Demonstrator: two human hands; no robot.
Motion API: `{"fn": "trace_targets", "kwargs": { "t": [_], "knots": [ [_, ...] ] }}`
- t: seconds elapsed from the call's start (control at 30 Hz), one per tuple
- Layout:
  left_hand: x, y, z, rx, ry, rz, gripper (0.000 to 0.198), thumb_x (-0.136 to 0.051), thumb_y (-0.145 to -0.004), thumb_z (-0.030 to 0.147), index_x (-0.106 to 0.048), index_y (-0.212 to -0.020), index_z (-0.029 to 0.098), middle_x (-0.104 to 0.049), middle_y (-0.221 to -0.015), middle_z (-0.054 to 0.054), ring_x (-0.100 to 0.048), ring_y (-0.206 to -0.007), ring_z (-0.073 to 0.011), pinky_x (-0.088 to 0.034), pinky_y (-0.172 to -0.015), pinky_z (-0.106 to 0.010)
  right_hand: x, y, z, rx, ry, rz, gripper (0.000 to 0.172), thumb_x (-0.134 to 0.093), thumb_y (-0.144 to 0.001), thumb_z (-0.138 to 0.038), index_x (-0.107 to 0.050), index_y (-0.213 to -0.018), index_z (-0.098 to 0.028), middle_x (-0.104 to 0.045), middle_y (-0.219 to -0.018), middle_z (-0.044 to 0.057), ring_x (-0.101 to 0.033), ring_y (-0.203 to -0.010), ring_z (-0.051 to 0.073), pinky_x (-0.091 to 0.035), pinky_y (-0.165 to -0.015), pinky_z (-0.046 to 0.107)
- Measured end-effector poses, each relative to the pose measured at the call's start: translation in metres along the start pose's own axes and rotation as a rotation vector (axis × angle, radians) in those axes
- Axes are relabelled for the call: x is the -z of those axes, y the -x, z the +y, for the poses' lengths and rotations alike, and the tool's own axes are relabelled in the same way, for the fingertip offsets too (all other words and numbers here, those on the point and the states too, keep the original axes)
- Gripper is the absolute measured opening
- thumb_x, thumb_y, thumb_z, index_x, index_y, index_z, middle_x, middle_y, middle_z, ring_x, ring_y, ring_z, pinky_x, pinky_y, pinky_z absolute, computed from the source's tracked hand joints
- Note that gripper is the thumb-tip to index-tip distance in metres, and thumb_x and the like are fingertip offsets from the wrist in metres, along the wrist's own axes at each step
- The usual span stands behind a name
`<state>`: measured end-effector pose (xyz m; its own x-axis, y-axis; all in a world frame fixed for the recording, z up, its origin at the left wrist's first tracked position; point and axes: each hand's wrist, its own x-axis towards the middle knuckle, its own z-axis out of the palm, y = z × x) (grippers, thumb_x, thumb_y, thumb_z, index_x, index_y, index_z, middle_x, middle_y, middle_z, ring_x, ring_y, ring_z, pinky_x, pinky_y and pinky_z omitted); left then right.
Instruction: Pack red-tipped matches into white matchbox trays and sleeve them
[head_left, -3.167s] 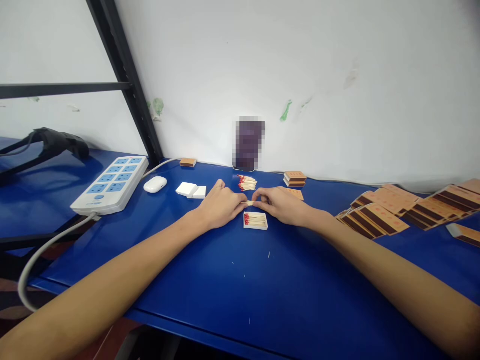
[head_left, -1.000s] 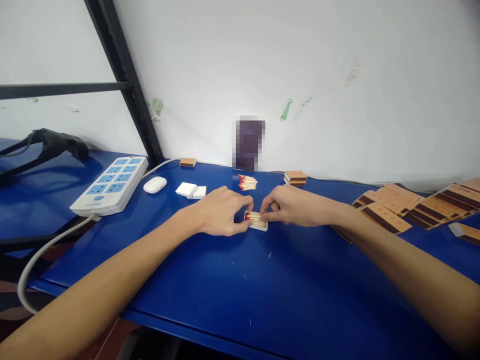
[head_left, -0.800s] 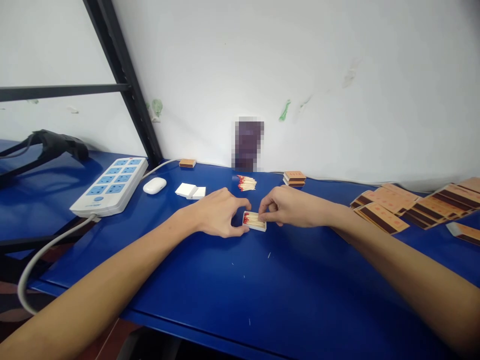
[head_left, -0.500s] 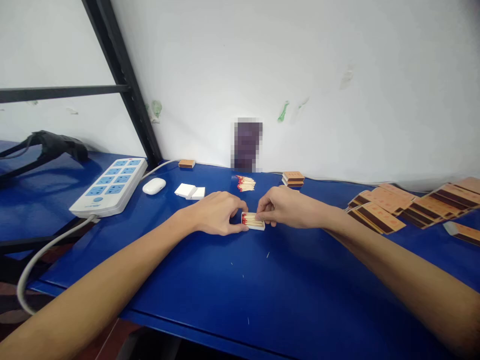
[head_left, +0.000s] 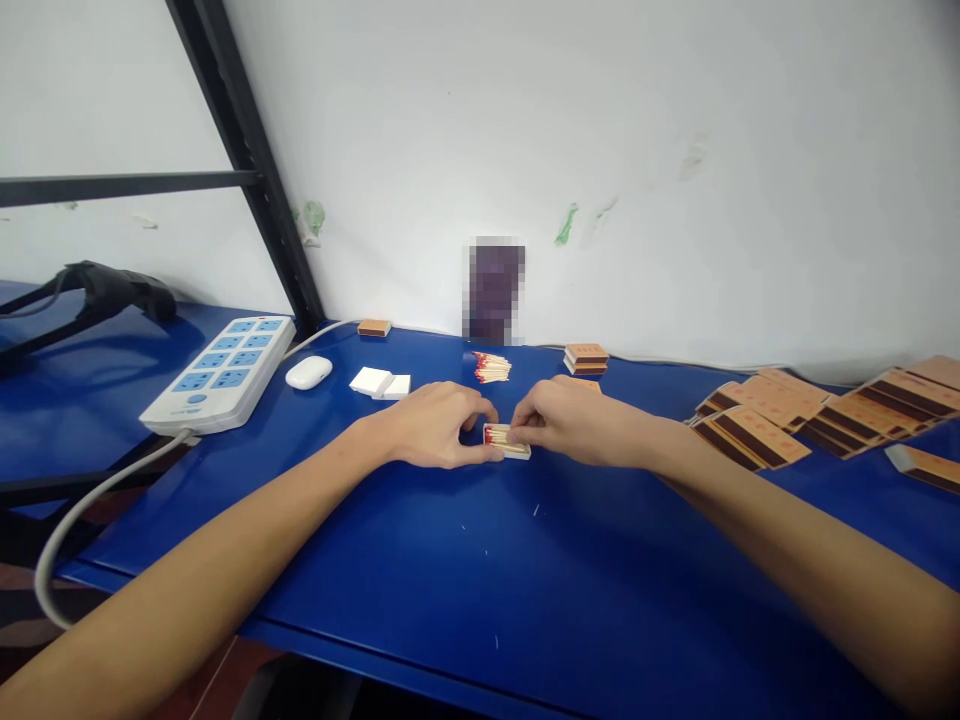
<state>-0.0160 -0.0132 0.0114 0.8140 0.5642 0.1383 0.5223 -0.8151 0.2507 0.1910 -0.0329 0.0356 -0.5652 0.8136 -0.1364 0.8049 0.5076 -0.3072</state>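
Gripping matchbox tray on tabletop: left hand clamped its left end, right hand pinched the right end.

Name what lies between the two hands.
In the head view, a white match tray, full of red-tipped matches, lies between the left hand and the right hand; both touch it.
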Motion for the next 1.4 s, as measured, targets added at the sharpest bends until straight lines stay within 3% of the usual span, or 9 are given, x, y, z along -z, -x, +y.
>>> {"fn": "trace_targets", "kwargs": {
  "t": [0.17,0.37,0.57,0.73,0.87,1.03,1.13,1.23,1.4],
  "knots": [
    [-0.003,0.000,-0.003,0.000,0.078,0.015,0.037,-0.035,-0.097,0.043,-0.062,-0.105,0.019,-0.064,-0.076,-0.001,-0.055,-0.066,-0.0143,-0.034,-0.060,-0.026,0.009,0.002,0.004,-0.027,-0.073,-0.022,0.023,-0.052,-0.083,-0.033,-0.070,-0.075,-0.020,-0.067,-0.067,0.000,-0.055,-0.057,0.013,-0.036,-0.050,0.025],
    [-0.007,-0.001,-0.001,0.025,0.145,0.025,0.029,-0.040,-0.096,0.035,-0.054,-0.116,0.019,-0.059,-0.065,0.002,-0.053,-0.061,-0.0137,-0.033,-0.057,-0.025,0.014,0.005,0.006,-0.004,-0.133,-0.094,0.016,-0.053,-0.080,-0.028,-0.067,-0.084,-0.022,-0.068,-0.071,-0.001,-0.060,-0.060,0.014,-0.040,-0.053,0.024],
    [-0.012,-0.003,0.003,0.022,0.217,0.015,0.023,-0.043,-0.093,0.030,-0.060,-0.104,0.019,-0.055,-0.060,0.005,-0.049,-0.053,-0.0104,-0.032,-0.054,-0.023,0.008,0.002,0.005,0.007,-0.151,-0.090,0.007,-0.053,-0.080,-0.026,-0.058,-0.077,-0.021,-0.069,-0.072,-0.001,-0.060,-0.062,0.014,-0.040,-0.054,0.024],
    [-0.013,-0.003,0.001,0.021,0.228,0.021,0.022,-0.047,-0.091,0.030,-0.062,-0.103,0.019,-0.054,-0.059,0.005,-0.047,-0.052,-0.0098,-0.031,-0.053,-0.023,0.007,0.002,0.004,0.010,-0.186,-0.092,0.014,-0.049,-0.085,-0.034,-0.055,-0.082,-0.021,-0.069,-0.071,0.000,-0.061,-0.064,0.014,-0.040,-0.056,0.024],
    [-0.010,-0.002,0.000,0.020,0.256,0.021,0.025,-0.045,-0.093,0.032,-0.061,-0.107,0.018,-0.058,-0.063,0.003,-0.050,-0.054,-0.0100,-0.034,-0.055,-0.023,0.010,0.002,0.008,0.006,-0.127,-0.072,0.015,-0.047,-0.087,-0.034,-0.055,-0.088,-0.021,-0.068,-0.071,0.000,-0.060,-0.063,0.015,-0.040,-0.057,0.025],
    [-0.005,0.000,0.002,-0.014,0.208,0.004,0.036,-0.051,-0.089,0.042,-0.058,-0.115,0.018,-0.058,-0.068,0.002,-0.052,-0.059,-0.0113,-0.036,-0.056,-0.024,0.014,0.005,0.031,-0.177,0.270,0.190,0.022,-0.045,-0.083,-0.013,-0.055,-0.102,-0.018,-0.065,-0.097,0.011,-0.060,-0.088,0.023,-0.042,-0.067,0.030],
    [-0.004,0.000,0.004,-0.024,0.109,0.003,0.037,-0.058,-0.082,0.046,-0.060,-0.106,0.017,-0.058,-0.070,0.001,-0.051,-0.059,-0.0123,-0.035,-0.054,-0.025,0.011,0.005,0.048,-0.244,0.436,0.105,0.036,-0.051,-0.076,-0.009,-0.054,-0.111,-0.017,-0.058,-0.114,0.015,-0.058,-0.098,0.028,-0.043,-0.069,0.032],
    [-0.006,-0.001,0.003,0.001,0.039,0.020,0.030,-0.056,-0.083,0.043,-0.061,-0.096,0.017,-0.060,-0.075,-0.001,-0.052,-0.062,-0.0139,-0.035,-0.056,-0.026,0.007,0.003,0.056,-0.263,0.454,0.012,0.039,-0.051,-0.074,-0.007,-0.054,-0.112,-0.017,-0.059,-0.109,0.014,-0.061,-0.092,0.026,-0.043,-0.068,0.032],
    [-0.011,-0.003,-0.002,0.150,-0.032,0.084,0.033,-0.052,-0.085,0.045,-0.060,-0.095,0.015,-0.062,-0.079,-0.005,-0.055,-0.065,-0.0166,-0.035,-0.055,-0.027,0.007,0.000,0.046,-0.094,0.265,0.025,0.030,-0.053,-0.077,-0.012,-0.056,-0.106,-0.018,-0.062,-0.101,0.010,-0.060,-0.090,0.023,-0.042,-0.073,0.030]
  ]
}}
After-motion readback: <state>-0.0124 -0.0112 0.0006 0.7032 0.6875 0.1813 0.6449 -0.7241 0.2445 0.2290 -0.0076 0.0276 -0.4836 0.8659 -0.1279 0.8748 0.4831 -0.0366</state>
